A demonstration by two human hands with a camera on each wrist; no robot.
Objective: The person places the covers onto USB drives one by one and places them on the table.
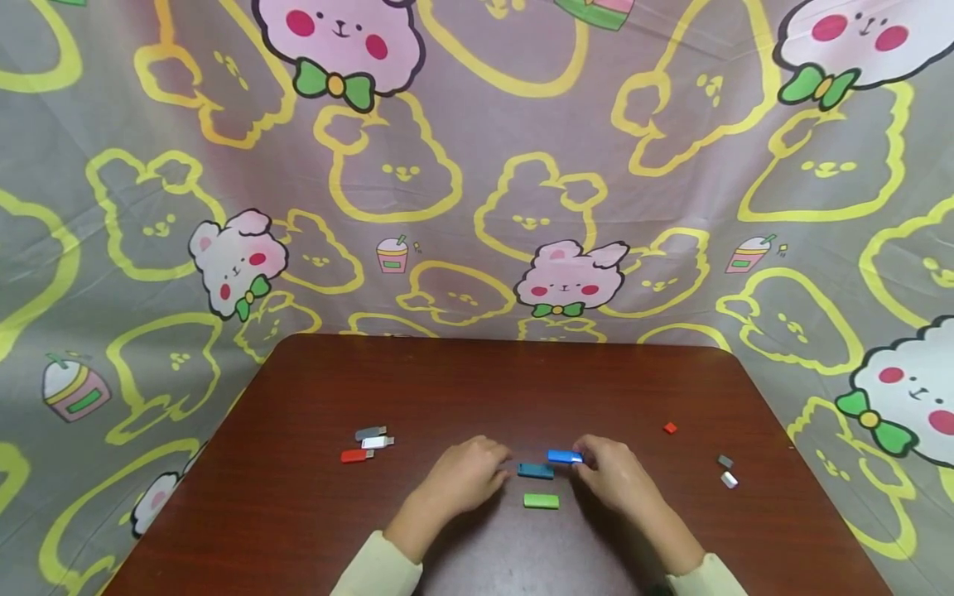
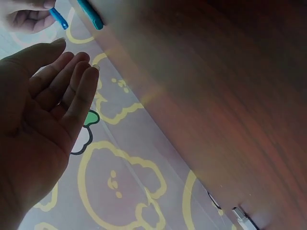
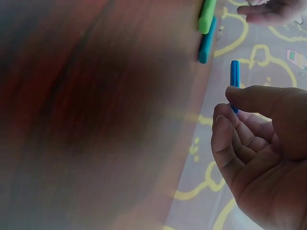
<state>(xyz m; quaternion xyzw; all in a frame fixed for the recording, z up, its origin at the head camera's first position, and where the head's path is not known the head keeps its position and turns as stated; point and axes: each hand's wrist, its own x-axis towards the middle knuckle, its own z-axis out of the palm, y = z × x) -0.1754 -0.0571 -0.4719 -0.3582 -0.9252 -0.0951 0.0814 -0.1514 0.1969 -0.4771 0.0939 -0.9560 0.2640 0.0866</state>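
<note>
Between thumb and fingertips, my right hand [image 1: 614,475] pinches a blue USB stick [image 1: 564,456]. In the right wrist view the blue stick [image 3: 234,76] points away from the thumb, its near end hidden by the fingers. To the left of it, my left hand [image 1: 466,473] holds nothing; the left wrist view shows that hand [image 2: 43,110] with its fingers loosely bent. A teal USB stick [image 1: 536,471] lies on the table between the hands. Nearer to me lies a bright green USB stick [image 1: 541,501].
On the left of the brown table [image 1: 477,389] lie grey [image 1: 369,433], white [image 1: 376,443] and red [image 1: 356,456] USB sticks, metal plugs bare. On the right are small red [image 1: 671,428], grey [image 1: 725,461] and white [image 1: 729,479] caps. A patterned cloth [image 1: 462,248] hangs around the table.
</note>
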